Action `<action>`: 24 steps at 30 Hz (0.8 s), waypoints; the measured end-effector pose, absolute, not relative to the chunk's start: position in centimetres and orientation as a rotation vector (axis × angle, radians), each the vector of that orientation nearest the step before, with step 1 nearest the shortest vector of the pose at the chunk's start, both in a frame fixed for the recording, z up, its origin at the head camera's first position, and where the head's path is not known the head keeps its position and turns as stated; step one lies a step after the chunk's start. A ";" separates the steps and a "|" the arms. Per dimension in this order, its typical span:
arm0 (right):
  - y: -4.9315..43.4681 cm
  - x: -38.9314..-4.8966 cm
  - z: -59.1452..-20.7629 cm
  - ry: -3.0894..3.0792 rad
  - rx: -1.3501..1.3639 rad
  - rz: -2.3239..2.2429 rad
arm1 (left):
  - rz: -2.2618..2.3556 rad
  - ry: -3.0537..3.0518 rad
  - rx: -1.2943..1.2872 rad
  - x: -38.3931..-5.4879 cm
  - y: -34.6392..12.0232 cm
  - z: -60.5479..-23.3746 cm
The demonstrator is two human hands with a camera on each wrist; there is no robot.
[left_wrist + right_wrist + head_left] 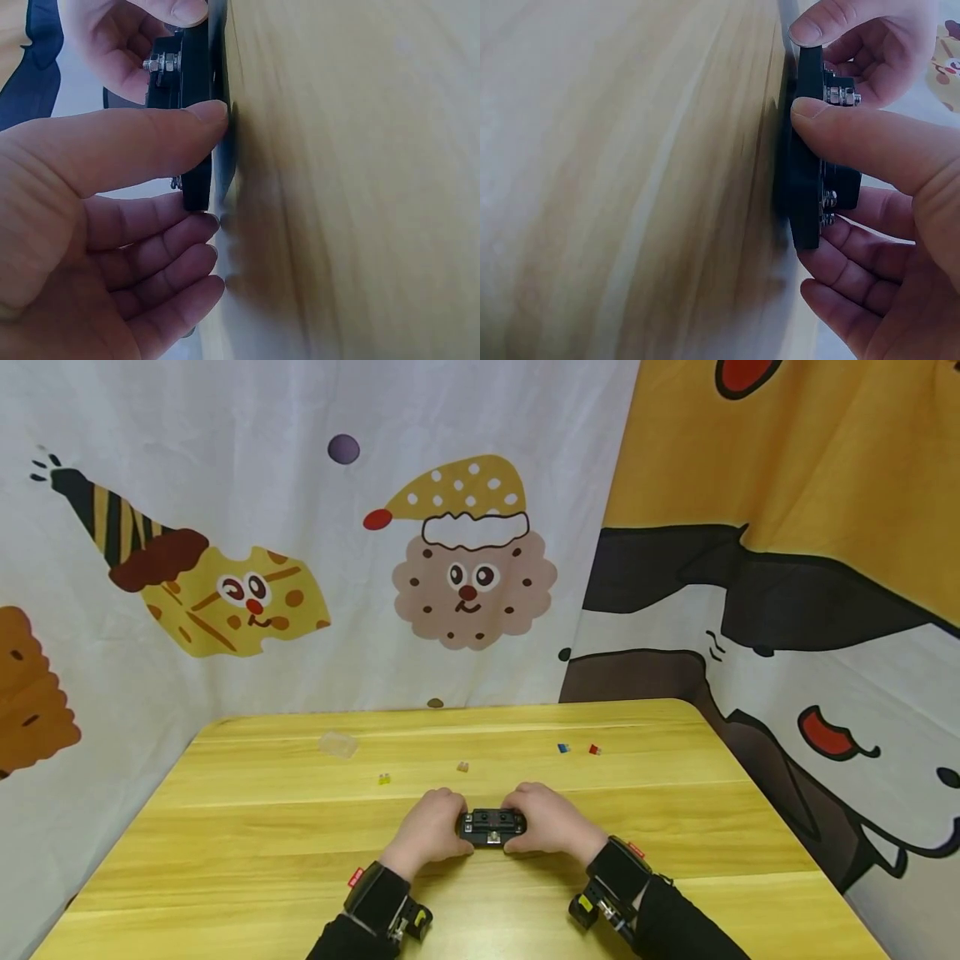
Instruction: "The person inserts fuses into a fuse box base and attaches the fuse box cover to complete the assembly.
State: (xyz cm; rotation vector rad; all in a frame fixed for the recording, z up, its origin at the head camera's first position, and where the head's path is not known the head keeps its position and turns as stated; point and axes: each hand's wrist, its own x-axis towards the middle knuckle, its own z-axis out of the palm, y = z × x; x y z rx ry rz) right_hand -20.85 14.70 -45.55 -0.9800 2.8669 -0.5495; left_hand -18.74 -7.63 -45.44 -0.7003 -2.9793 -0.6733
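Observation:
A black fuse block [491,828] with metal bolts and nuts is held between both hands, low over the near middle of the table. My left hand [431,827] grips its left end, the thumb on the near side and fingers behind. The right hand [551,822] grips the opposite end in the same way. In the left wrist view the block's edge [196,180] sits close to the wood, and the right wrist view shows the block [806,202] from its other end. Whether its base touches the table cannot be told.
Beyond the hands, small blade fuses lie apart on the wooden table [262,835]: a yellow one [384,779], a tan one [462,767], a blue one [563,748] and a red one [595,749]. A clear plastic cover [338,744] lies at the back left. Printed curtains [300,510] hang behind.

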 end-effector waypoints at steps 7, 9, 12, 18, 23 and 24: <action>14.7 -21.0 -45.7 2.875 -0.996 -0.537 | -0.637 -2.987 -0.697 -18.7 -7.6 -45.3; 14.6 -21.0 -45.6 2.874 -0.979 -0.534 | -0.636 -2.989 -0.696 -18.7 -7.5 -45.3; 14.6 -21.0 -45.5 2.876 -0.963 -0.527 | -0.633 -2.993 -0.696 -18.7 -7.5 -45.4; 14.5 -20.9 -45.5 2.889 -0.956 -0.484 | -0.630 -2.993 -0.692 -18.8 -7.4 -45.5; 14.5 -20.7 -45.5 2.886 -0.956 -0.488 | -0.644 -2.996 -0.686 -18.7 -7.4 -45.6; 14.5 -20.7 -45.5 2.885 -0.958 -0.490 | -0.651 -2.994 -0.685 -18.7 -7.5 -45.6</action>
